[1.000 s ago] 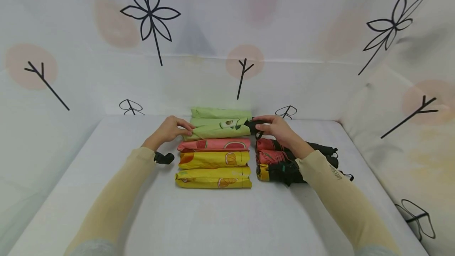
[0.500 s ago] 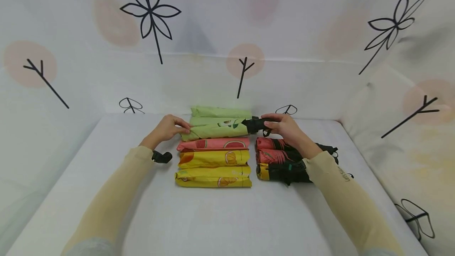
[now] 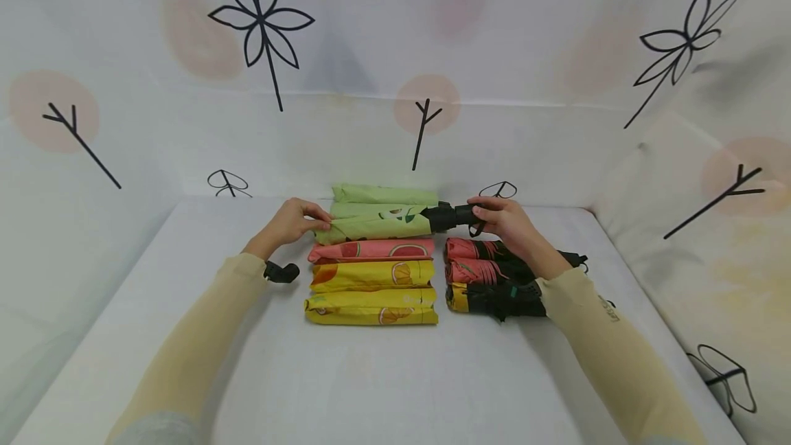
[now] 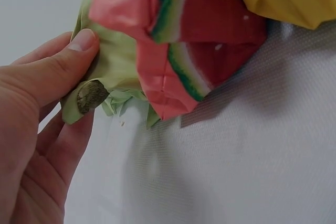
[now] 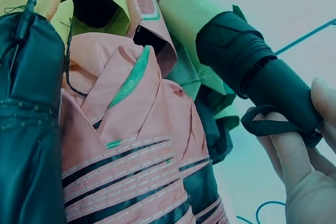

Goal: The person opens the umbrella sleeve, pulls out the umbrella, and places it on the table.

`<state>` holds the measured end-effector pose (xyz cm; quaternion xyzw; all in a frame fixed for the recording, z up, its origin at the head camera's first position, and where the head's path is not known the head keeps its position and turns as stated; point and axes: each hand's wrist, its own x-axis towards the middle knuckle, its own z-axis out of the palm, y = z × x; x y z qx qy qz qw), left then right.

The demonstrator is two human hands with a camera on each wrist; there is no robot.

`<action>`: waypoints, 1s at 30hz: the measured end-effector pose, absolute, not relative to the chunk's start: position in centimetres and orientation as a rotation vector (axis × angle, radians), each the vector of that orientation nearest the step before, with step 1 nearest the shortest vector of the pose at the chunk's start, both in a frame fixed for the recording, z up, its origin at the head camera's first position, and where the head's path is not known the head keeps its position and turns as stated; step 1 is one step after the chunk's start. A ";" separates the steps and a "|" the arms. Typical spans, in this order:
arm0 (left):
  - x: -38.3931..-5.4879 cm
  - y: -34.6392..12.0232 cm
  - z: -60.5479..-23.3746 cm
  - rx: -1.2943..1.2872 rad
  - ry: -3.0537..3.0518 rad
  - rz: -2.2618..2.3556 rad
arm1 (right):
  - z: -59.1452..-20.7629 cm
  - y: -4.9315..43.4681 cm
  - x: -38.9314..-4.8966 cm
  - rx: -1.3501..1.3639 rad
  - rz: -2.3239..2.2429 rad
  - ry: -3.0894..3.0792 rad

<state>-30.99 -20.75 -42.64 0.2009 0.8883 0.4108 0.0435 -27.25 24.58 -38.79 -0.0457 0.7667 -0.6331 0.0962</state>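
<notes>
My left hand (image 3: 287,225) pinches the left end of a green avocado-print umbrella sleeve (image 3: 377,226) between thumb and fingers. In the left wrist view, the thumb lies on the green cloth (image 4: 113,56). From the sleeve's right end sticks the black handle part of a folding umbrella (image 3: 446,217). My right hand (image 3: 509,225) grips the end of that handle, and in the right wrist view a black wrist loop (image 5: 273,125) lies over the fingers. The umbrella's canopy is hidden inside the sleeve. Behind the held sleeve lie other green sleeves (image 3: 386,194).
Nearer on the table (image 3: 371,383) lie a pink watermelon-print sleeve (image 3: 373,250) and two yellow orange-print sleeves (image 3: 371,277). To their right are two red folded umbrellas (image 3: 472,271) and a yellow-and-black one (image 3: 494,299), partly under my right forearm. A patterned cloth wall (image 3: 346,150) stands behind.
My right hand has moved right, drawing the black umbrella handle further out of the green sleeve. My left hand shifted slightly left and keeps its pinch on the sleeve's end.
</notes>
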 end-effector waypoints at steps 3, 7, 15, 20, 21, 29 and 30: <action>-31.0 -20.7 -42.6 0.606 2.712 1.273 | -38.9 24.8 -27.2 -0.129 -1.913 2.254; -31.0 -20.7 -42.6 0.603 2.719 1.279 | -39.1 25.1 -27.1 -0.125 -1.966 2.232; -30.9 -20.8 -42.8 0.600 2.725 1.263 | -39.3 25.8 -26.9 -0.114 -2.064 2.203; -30.9 -20.8 -42.8 0.598 2.727 1.275 | -39.2 26.4 -26.7 -0.125 -2.104 2.176; -30.9 -20.8 -42.8 0.594 2.726 1.279 | -39.2 26.5 -26.6 -0.127 -2.115 2.167; -30.6 -20.7 -42.6 0.592 2.727 1.278 | -39.1 27.4 -26.3 -0.119 -2.183 2.111; -30.6 -20.7 -42.6 0.594 2.728 1.277 | -39.1 27.5 -26.3 -0.116 -2.194 2.099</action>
